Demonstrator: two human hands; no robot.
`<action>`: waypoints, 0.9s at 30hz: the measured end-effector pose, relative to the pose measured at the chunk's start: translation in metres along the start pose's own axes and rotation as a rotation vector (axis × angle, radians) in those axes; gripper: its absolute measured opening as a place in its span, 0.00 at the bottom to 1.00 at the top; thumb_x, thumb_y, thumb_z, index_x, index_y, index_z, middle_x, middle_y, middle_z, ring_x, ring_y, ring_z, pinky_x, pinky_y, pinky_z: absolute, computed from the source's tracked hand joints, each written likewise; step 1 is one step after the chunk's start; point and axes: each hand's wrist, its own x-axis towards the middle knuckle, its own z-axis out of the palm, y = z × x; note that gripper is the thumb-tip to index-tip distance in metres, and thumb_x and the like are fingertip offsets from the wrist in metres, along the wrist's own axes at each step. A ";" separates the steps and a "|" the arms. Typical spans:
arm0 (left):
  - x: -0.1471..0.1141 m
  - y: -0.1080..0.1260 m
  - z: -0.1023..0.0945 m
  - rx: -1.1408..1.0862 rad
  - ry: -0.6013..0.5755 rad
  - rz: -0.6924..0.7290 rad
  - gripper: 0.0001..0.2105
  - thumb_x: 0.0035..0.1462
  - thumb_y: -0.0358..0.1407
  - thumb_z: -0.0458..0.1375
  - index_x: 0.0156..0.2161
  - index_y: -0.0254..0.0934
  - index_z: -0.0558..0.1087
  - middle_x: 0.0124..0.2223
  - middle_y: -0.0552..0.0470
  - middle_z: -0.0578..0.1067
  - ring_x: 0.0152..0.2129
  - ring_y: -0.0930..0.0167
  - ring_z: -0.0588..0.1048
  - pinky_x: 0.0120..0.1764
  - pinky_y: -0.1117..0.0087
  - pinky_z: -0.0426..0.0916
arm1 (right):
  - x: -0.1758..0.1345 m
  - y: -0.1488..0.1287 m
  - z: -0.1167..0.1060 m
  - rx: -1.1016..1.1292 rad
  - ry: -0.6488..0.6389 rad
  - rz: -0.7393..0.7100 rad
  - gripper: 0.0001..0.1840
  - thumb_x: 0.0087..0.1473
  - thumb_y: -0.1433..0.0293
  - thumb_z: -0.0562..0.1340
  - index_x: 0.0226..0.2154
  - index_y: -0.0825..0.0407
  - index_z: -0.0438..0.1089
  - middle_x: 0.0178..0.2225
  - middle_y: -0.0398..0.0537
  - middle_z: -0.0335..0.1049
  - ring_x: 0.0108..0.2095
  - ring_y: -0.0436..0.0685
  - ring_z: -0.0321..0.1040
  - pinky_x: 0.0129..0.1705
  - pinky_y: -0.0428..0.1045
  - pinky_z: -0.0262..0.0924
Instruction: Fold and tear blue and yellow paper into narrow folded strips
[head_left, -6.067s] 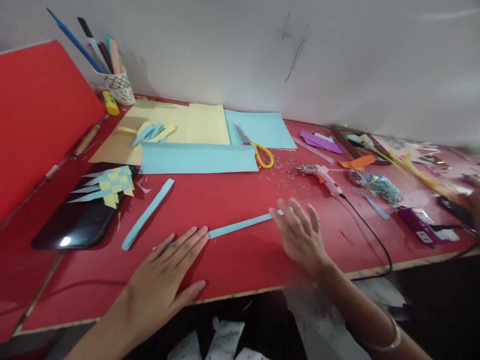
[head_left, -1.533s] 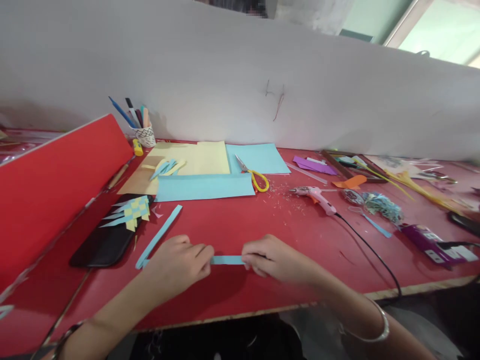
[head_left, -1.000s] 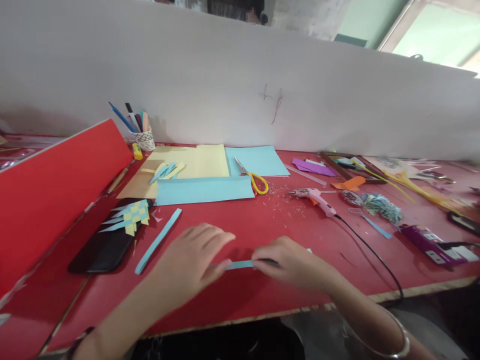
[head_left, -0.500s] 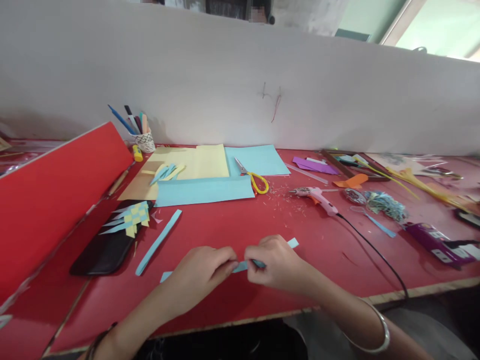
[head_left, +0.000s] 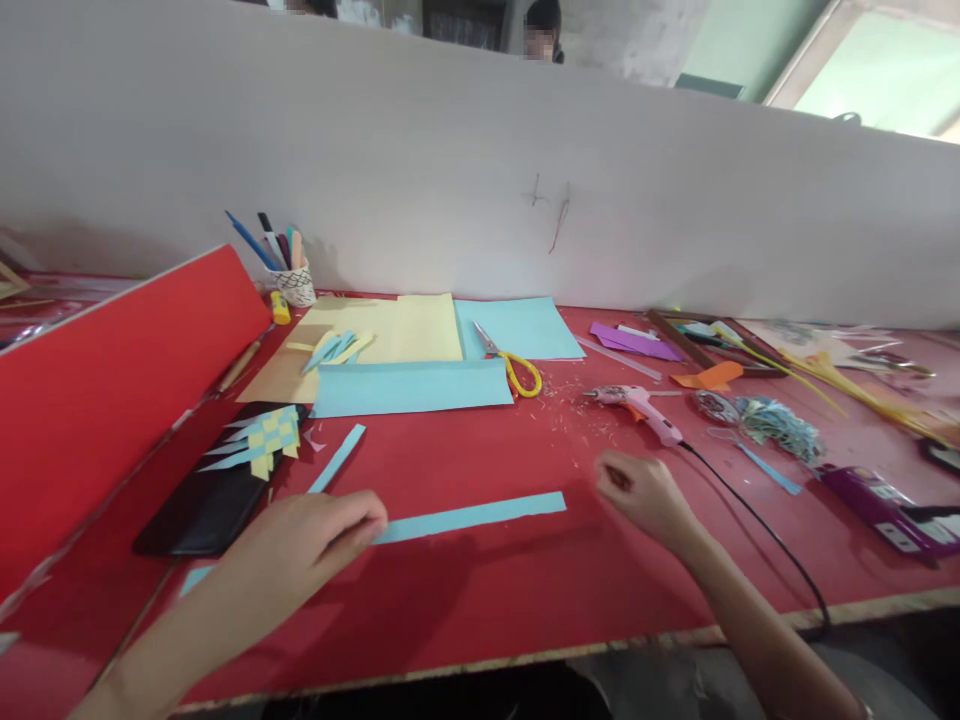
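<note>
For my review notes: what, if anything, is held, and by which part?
The left hand pinches a blue paper strip away from its free right end. Nothing shows in the curled right hand.

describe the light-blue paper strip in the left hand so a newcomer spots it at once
On the red tabletop, look between the left hand and the right hand. The long, narrow light-blue paper strip runs crosswise there, pinched by the left hand. Its neighbour, another light-blue strip beyond that hand, slants toward the back instead.
</note>
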 end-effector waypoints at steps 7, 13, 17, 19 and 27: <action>0.020 0.031 0.012 0.218 -0.138 0.057 0.14 0.57 0.35 0.41 0.29 0.39 0.69 0.22 0.54 0.72 0.20 0.71 0.69 0.22 0.73 0.52 | 0.011 -0.078 -0.004 0.144 -0.313 -0.373 0.09 0.53 0.68 0.53 0.36 0.53 0.65 0.34 0.48 0.70 0.35 0.53 0.65 0.36 0.45 0.54; 0.029 0.040 0.026 0.344 -0.019 0.238 0.09 0.55 0.30 0.45 0.30 0.38 0.68 0.26 0.55 0.73 0.21 0.70 0.69 0.24 0.72 0.53 | 0.020 -0.102 0.011 -0.060 -0.643 -0.273 0.14 0.57 0.66 0.50 0.30 0.53 0.68 0.22 0.43 0.67 0.22 0.50 0.59 0.23 0.45 0.41; 0.030 0.036 0.033 0.502 0.152 0.424 0.10 0.51 0.24 0.45 0.23 0.37 0.63 0.18 0.57 0.67 0.15 0.73 0.63 0.22 0.70 0.49 | 0.022 -0.101 0.008 0.124 -0.645 -0.255 0.12 0.56 0.69 0.51 0.27 0.54 0.67 0.20 0.40 0.63 0.20 0.46 0.54 0.23 0.43 0.41; 0.029 0.030 0.033 0.559 0.228 0.472 0.11 0.50 0.23 0.44 0.21 0.38 0.61 0.16 0.58 0.64 0.13 0.74 0.61 0.21 0.70 0.47 | 0.021 -0.096 0.006 0.270 -0.629 -0.227 0.12 0.56 0.70 0.52 0.25 0.54 0.66 0.19 0.38 0.61 0.19 0.44 0.52 0.23 0.41 0.43; 0.004 -0.025 0.004 0.611 0.290 0.264 0.11 0.49 0.26 0.43 0.19 0.39 0.57 0.14 0.57 0.60 0.13 0.73 0.61 0.23 0.70 0.48 | 0.009 -0.046 -0.009 0.538 -0.512 -0.034 0.13 0.52 0.69 0.52 0.19 0.55 0.60 0.17 0.38 0.55 0.19 0.44 0.51 0.22 0.40 0.46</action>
